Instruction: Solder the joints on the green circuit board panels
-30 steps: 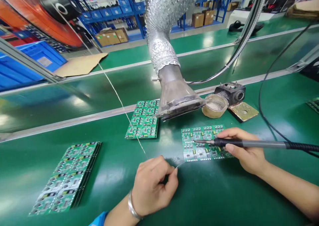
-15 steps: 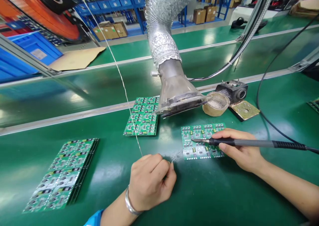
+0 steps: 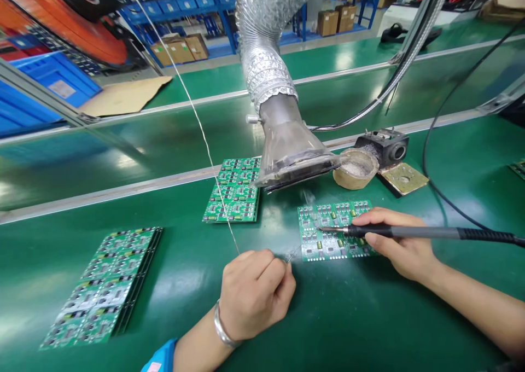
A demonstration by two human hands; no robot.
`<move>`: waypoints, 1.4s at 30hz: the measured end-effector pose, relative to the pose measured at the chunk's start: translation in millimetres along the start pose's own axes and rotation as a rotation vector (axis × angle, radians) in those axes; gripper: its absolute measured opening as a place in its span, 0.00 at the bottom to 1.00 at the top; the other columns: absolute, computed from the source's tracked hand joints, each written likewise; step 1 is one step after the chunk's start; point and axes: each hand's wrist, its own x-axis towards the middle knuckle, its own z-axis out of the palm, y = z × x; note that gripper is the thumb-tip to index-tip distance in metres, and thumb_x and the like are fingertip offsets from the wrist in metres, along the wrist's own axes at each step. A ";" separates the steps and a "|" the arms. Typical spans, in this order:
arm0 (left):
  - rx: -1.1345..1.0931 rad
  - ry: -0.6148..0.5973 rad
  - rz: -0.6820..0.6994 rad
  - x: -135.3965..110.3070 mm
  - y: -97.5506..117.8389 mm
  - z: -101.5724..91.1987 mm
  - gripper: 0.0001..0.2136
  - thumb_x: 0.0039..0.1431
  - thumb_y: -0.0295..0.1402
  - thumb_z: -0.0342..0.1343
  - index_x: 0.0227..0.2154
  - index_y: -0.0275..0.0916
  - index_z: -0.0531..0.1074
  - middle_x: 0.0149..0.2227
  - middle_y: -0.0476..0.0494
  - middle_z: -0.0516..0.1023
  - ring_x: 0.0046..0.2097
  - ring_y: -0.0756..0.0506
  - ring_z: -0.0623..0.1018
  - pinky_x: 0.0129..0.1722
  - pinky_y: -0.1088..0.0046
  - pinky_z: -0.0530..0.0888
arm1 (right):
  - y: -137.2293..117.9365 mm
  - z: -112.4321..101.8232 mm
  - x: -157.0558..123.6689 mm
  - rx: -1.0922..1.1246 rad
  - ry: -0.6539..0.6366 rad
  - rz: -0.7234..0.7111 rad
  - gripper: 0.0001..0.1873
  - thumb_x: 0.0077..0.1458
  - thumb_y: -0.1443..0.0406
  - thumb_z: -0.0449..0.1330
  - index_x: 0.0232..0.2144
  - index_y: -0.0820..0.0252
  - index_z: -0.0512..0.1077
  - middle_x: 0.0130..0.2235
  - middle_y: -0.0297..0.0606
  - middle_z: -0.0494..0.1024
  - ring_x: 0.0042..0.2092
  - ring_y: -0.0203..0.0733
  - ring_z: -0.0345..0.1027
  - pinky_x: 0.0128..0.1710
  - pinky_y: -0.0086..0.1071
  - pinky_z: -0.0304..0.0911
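My right hand (image 3: pixel 400 246) is closed round the dark handle of a soldering iron (image 3: pixel 426 232). The iron's tip rests at or just over the left part of a green circuit board (image 3: pixel 315 251) lying flat on the bench, and faint smoke rises there. Lower and to the left, my left hand (image 3: pixel 258 295) pinches a thin solder wire (image 3: pixel 196 115). That wire runs down from the upper left into the fist, and a short end pokes out toward the board's left edge. Whether this end touches the iron's tip, I cannot make out.
A fume extractor nozzle (image 3: pixel 295 158) hangs above the board. Stacked circuit boards stand at the left (image 3: pixel 102 290) and behind the wire (image 3: pixel 233 191). Toward the back right are a round pot (image 3: pixel 356 169), a black iron stand (image 3: pixel 385 147) and a sponge tray (image 3: pixel 404 179).
My left hand has shifted slightly right and up, bringing the solder wire's end along. The iron's tip has moved a little to the right, and faint smoke now shows over the board.
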 end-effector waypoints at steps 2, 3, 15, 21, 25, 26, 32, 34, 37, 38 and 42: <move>0.015 -0.005 0.002 0.3 -0.3 1.1 0.13 0.52 0.25 0.54 0.15 0.38 0.64 0.16 0.53 0.58 0.20 0.52 0.57 0.21 0.72 0.56 | 1.2 -0.1 -0.6 -0.018 -0.018 0.002 0.09 0.51 0.71 0.57 0.34 0.57 0.74 0.30 0.35 0.77 0.27 0.35 0.68 0.24 0.27 0.62; 0.024 -0.010 0.002 0.5 -0.6 1.9 0.13 0.53 0.25 0.54 0.15 0.38 0.63 0.16 0.53 0.58 0.20 0.52 0.57 0.21 0.72 0.56 | 1.7 -0.2 -0.8 -0.026 -0.026 0.003 0.09 0.51 0.71 0.57 0.35 0.57 0.74 0.30 0.35 0.77 0.27 0.35 0.68 0.24 0.27 0.62; 0.060 -0.034 0.008 -0.3 1.1 6.6 0.13 0.53 0.25 0.54 0.14 0.39 0.63 0.16 0.53 0.57 0.21 0.52 0.57 0.22 0.72 0.57 | 1.3 -1.0 -3.1 0.048 0.013 0.044 0.08 0.51 0.70 0.57 0.35 0.58 0.74 0.30 0.35 0.77 0.27 0.36 0.68 0.25 0.28 0.64; 0.085 -0.019 0.012 -1.1 0.5 5.6 0.13 0.53 0.26 0.54 0.15 0.39 0.63 0.17 0.53 0.58 0.21 0.52 0.58 0.22 0.73 0.57 | -0.3 0.5 -2.8 -0.039 -0.022 0.008 0.09 0.51 0.69 0.58 0.35 0.57 0.74 0.32 0.36 0.79 0.31 0.39 0.72 0.31 0.30 0.68; 0.109 -0.016 0.018 1.4 0.4 6.0 0.14 0.53 0.26 0.54 0.14 0.39 0.61 0.16 0.53 0.57 0.21 0.52 0.58 0.22 0.73 0.57 | -1.1 2.6 -3.4 -0.053 -0.045 -0.010 0.09 0.51 0.70 0.58 0.36 0.57 0.74 0.33 0.37 0.79 0.33 0.39 0.73 0.33 0.31 0.68; 0.108 -0.015 0.021 2.0 0.4 6.3 0.14 0.53 0.26 0.54 0.14 0.39 0.61 0.16 0.54 0.57 0.20 0.52 0.57 0.22 0.73 0.57 | -1.3 2.8 -3.4 -0.052 -0.044 -0.011 0.09 0.51 0.70 0.58 0.36 0.57 0.74 0.33 0.36 0.79 0.33 0.39 0.73 0.33 0.31 0.68; 0.090 -0.008 0.010 1.3 1.3 4.1 0.13 0.53 0.26 0.54 0.15 0.39 0.62 0.16 0.53 0.58 0.21 0.52 0.58 0.22 0.73 0.57 | 3.1 -2.6 -7.0 0.072 0.037 0.028 0.08 0.51 0.68 0.59 0.36 0.57 0.75 0.32 0.36 0.78 0.30 0.38 0.70 0.29 0.30 0.65; 0.069 -0.012 -0.006 2.0 4.5 1.4 0.12 0.53 0.26 0.54 0.16 0.39 0.63 0.17 0.54 0.58 0.21 0.52 0.58 0.22 0.74 0.58 | 9.2 -7.1 -11.0 0.156 0.077 0.097 0.08 0.52 0.67 0.59 0.36 0.57 0.75 0.31 0.36 0.77 0.29 0.38 0.68 0.26 0.29 0.63; 0.015 -0.048 -0.020 7.5 14.2 -0.3 0.12 0.53 0.25 0.53 0.16 0.39 0.62 0.17 0.53 0.58 0.21 0.52 0.58 0.22 0.74 0.58 | 21.5 -14.8 -17.3 0.268 0.094 0.223 0.08 0.52 0.64 0.60 0.35 0.57 0.76 0.29 0.37 0.76 0.25 0.37 0.64 0.22 0.30 0.60; -0.001 -0.064 -0.012 10.5 18.3 0.6 0.12 0.53 0.25 0.53 0.16 0.39 0.62 0.17 0.53 0.58 0.21 0.52 0.58 0.22 0.73 0.57 | 25.5 -17.1 -18.8 0.296 0.097 0.246 0.08 0.52 0.63 0.61 0.35 0.57 0.76 0.29 0.37 0.76 0.24 0.37 0.63 0.22 0.30 0.59; -0.023 -0.073 0.067 24.3 30.9 11.5 0.12 0.50 0.25 0.52 0.15 0.39 0.60 0.18 0.52 0.57 0.21 0.52 0.55 0.21 0.71 0.56 | 35.0 -22.0 -20.0 0.354 0.155 0.226 0.08 0.51 0.61 0.62 0.34 0.56 0.77 0.30 0.37 0.76 0.24 0.37 0.63 0.22 0.31 0.59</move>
